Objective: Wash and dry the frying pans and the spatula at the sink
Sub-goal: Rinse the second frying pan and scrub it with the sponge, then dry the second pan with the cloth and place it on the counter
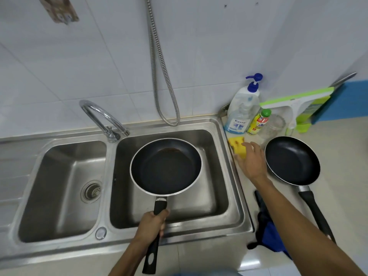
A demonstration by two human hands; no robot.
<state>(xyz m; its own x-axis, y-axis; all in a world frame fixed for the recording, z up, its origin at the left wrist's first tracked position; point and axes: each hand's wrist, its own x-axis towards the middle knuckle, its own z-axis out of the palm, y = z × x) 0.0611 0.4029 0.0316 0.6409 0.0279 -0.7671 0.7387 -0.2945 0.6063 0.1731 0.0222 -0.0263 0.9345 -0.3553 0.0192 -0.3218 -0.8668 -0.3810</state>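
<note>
Along the wall at the right of the frame stand a pump bottle (243,110), a small yellow bottle (258,122) with a green cap, a glass jar (273,126) and a green squeegee (292,102), crowded just behind the yellow sponge (237,144). The tap (99,114) arches between the two basins and a metal hose (159,76) hangs down the tiles above the right basin (217,196). A blue cloth (268,232) hangs over the bench (342,156) edge at lower right. A dark narrow thing beside it may be the spatula, but the right forearm covers most of it.

The left hand (152,224) has its grip closed round the black handle (160,205) of the first frying pan (166,166). This pan is held roughly level over the right basin, with a brownish stain near its far side. The right hand (252,163) reaches over the sink rim with its fingers spread and its grip open, holding nothing. Its fingertips are at the near end of the sponge, though blur hides whether they touch it.

The second frying pan (292,160) sits on the bench just right of that hand, its handle pointing toward the lower right corner. The left basin (59,186) holds only its drain. The held pan fills much of the right basin's opening, with a gap between its rim and the right wall.
</note>
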